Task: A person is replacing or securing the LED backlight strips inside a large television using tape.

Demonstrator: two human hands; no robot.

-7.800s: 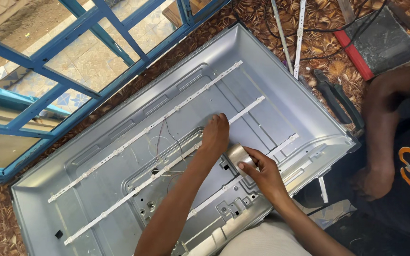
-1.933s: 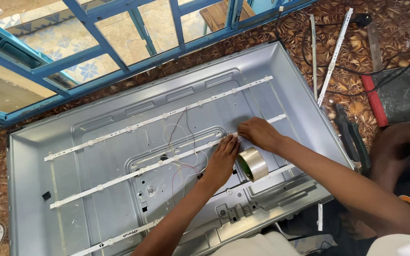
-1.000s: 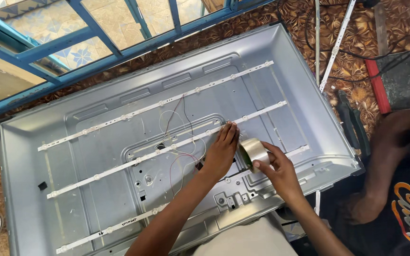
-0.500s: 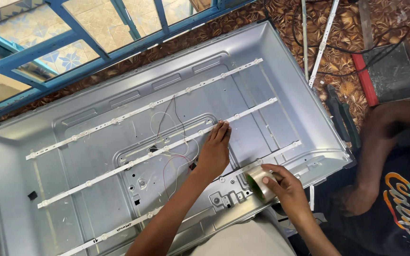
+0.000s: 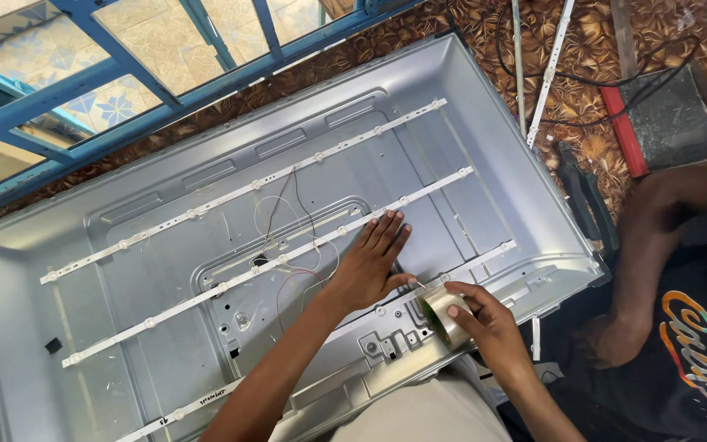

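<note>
A large grey metal television back panel [image 5: 165, 352] lies flat on the floor, with three white light strips across it. My left hand [image 5: 370, 262] rests flat, fingers spread, on the middle light strip [image 5: 206, 290] beside thin red and white wires [image 5: 292, 221]. My right hand [image 5: 484, 319] grips a roll of clear tape [image 5: 443, 315] at the panel's near edge, close to the lowest strip [image 5: 484, 255]. A short stretch of tape runs from the roll towards my left thumb.
A second person sits at the right, arm [image 5: 648, 262] down by the panel's corner. Loose light strips [image 5: 546, 74], black cables, a red-edged dark case [image 5: 656, 123] and a black tool [image 5: 587, 205] lie on the patterned floor. A blue window frame [image 5: 124, 82] runs along the top left.
My right hand carried the tape roll from beside my left hand down to the panel's near edge. My left hand stayed on the middle strip and now lies flatter.
</note>
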